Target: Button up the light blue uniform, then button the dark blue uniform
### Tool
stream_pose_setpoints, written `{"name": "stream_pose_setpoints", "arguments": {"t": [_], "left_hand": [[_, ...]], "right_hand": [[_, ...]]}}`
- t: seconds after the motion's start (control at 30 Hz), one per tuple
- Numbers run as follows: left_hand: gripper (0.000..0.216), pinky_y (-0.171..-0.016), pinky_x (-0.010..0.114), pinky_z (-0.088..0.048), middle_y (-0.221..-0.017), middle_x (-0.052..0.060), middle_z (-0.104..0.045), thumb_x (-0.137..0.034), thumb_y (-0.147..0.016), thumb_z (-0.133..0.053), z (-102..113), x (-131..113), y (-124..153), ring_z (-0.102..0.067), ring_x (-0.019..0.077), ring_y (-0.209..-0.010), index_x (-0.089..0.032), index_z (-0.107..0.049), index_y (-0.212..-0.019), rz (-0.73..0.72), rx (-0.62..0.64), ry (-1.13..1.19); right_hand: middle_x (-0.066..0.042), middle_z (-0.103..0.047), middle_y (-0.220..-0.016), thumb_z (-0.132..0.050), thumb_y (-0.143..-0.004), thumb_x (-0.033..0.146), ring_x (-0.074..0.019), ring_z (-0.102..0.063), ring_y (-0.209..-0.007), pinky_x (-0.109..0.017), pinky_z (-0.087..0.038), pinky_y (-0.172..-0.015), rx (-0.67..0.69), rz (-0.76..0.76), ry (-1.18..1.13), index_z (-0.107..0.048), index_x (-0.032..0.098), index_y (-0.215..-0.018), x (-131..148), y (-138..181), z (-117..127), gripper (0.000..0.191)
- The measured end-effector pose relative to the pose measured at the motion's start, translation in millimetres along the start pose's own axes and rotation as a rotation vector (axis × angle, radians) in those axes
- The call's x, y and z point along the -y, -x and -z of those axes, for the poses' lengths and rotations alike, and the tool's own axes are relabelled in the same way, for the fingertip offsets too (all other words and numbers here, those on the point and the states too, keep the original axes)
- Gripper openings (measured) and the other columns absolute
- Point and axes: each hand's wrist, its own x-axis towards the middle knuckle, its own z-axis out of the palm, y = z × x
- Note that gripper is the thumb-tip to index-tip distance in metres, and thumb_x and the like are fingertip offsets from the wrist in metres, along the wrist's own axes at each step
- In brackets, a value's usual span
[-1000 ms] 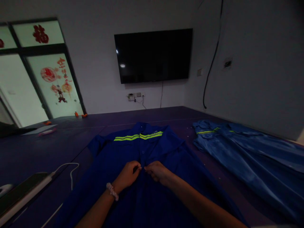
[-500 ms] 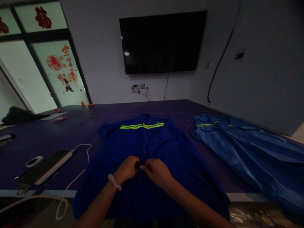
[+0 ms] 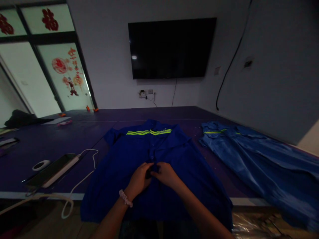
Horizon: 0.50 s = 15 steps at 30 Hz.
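A dark blue work shirt point(image 3: 119, 159) with yellow-green reflective strips point(image 3: 149, 132) across its chest lies spread on the purple table, collar away from me, its hem hanging over the near edge. Both hands meet at its front placket, just below two visible buttons. My left hand point(image 3: 140, 177), a scrunchie point(image 3: 125, 198) round its wrist, is closed on the fabric there. Close beside it, my right hand point(image 3: 167, 174) pinches the placket with thumb and fingers. What lies right between the fingertips, button or cloth edge, is hidden.
A second blue garment point(image 3: 249, 156) lies at the right, hanging over the table edge. On the purple table point(image 3: 104, 116) at left are a phone point(image 3: 52, 169) with a white cable point(image 3: 93, 159) and a white oval object point(image 3: 41, 165). A television point(image 3: 171, 48) hangs on the wall.
My hands have moved slightly up along the placket and closer together, still gripping it. One more button now shows above them. The view has shifted a little.
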Motion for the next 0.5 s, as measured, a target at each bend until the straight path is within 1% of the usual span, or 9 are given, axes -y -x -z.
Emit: {"name": "stream_pose_setpoints", "arguments": {"t": [0.03,0.07,0.13,0.23,0.3,0.33,0.4,0.47,0.5], "left_hand": [[0.052,-0.09,0.035,-0.044,-0.11,0.008,-0.06,-0.009,-0.067,-0.056,-2,-2,2,-0.057,0.0191,-0.1,-0.02,-0.052,-0.118,0.009,-0.002,0.0],[0.054,-0.093,0.036,-0.043,-0.113,0.008,-0.059,-0.009,-0.066,-0.059,-5,-7,5,-0.055,0.0202,-0.103,-0.02,-0.051,-0.119,0.018,-0.003,0.002],[0.056,-0.097,0.04,-0.04,-0.118,0.009,-0.057,-0.013,-0.064,-0.064,-12,-20,15,-0.052,0.0225,-0.109,-0.02,-0.052,-0.118,0.044,-0.005,0.023],[0.065,-0.097,0.042,-0.041,-0.12,0.01,-0.056,-0.026,-0.061,-0.072,-26,-47,34,-0.051,0.0255,-0.111,-0.021,-0.049,-0.122,0.089,-0.007,0.101],[0.077,-0.093,0.042,-0.045,-0.123,0.011,-0.054,-0.031,-0.058,-0.075,-34,-62,48,-0.052,0.0268,-0.11,-0.022,-0.043,-0.128,0.123,-0.026,0.146],[0.078,-0.09,0.041,-0.047,-0.126,0.011,-0.053,-0.032,-0.059,-0.075,-38,-67,54,-0.052,0.0267,-0.109,-0.023,-0.041,-0.129,0.136,-0.037,0.159],[0.067,-0.086,0.038,-0.05,-0.125,0.009,-0.053,-0.029,-0.065,-0.07,-40,-70,64,-0.055,0.0249,-0.106,-0.025,-0.044,-0.127,0.147,-0.062,0.163],[0.047,-0.085,0.036,-0.05,-0.118,0.008,-0.059,-0.025,-0.073,-0.062,-38,-66,68,-0.058,0.0219,-0.1,-0.025,-0.052,-0.119,0.144,-0.107,0.139],[0.038,-0.086,0.036,-0.049,-0.113,0.007,-0.061,-0.023,-0.076,-0.057,-34,-60,68,-0.059,0.0207,-0.098,-0.024,-0.056,-0.115,0.15,-0.141,0.113]], "right_hand": [[-0.003,-0.066,-0.072,-0.061,-0.068,0.022,-0.0141,-0.059,-0.064,-0.02,-0.035,-0.053,0.02,0.017,-0.019,-0.064,0.014,-0.085,-4,1,-1,0.019],[-0.002,-0.065,-0.071,-0.06,-0.066,0.017,-0.0137,-0.058,-0.064,-0.02,-0.035,-0.053,0.025,0.031,-0.041,-0.064,0.014,-0.086,-7,2,-1,0.021],[-0.002,-0.064,-0.074,-0.056,-0.062,0.01,-0.0138,-0.058,-0.067,-0.02,-0.037,-0.057,-0.006,0.046,-0.1,-0.063,0.012,-0.093,-14,7,-3,0.032],[-0.003,-0.063,-0.076,-0.05,-0.064,0.006,-0.0135,-0.057,-0.067,-0.021,-0.041,-0.061,-0.046,0.032,-0.19,-0.055,0.01,-0.113,-20,14,-2,0.05],[-0.002,-0.063,-0.075,-0.047,-0.065,0.005,-0.0127,-0.057,-0.064,-0.021,-0.042,-0.06,-0.011,0.031,-0.219,-0.048,0.011,-0.123,-22,20,2,0.058],[-0.002,-0.063,-0.077,-0.047,-0.066,0.005,-0.0128,-0.057,-0.066,-0.022,-0.042,-0.061,0.01,0.044,-0.213,-0.046,0.012,-0.126,-21,23,5,0.061],[-0.006,-0.063,-0.092,-0.052,-0.064,0.006,-0.0154,-0.059,-0.079,-0.024,-0.044,-0.071,0.031,0.082,-0.151,-0.045,0.015,-0.128,-19,31,9,0.065],[-0.011,-0.058,-0.111,-0.058,-0.061,0.009,-0.0207,-0.056,-0.097,-0.029,-0.042,-0.082,0.031,0.1,-0.052,-0.045,0.015,-0.128,-14,40,11,0.069],[-0.013,-0.055,-0.117,-0.061,-0.06,0.01,-0.0231,-0.054,-0.103,-0.03,-0.04,-0.085,0.023,0.09,-0.003,-0.044,0.015,-0.129,-11,45,11,0.071]]}}
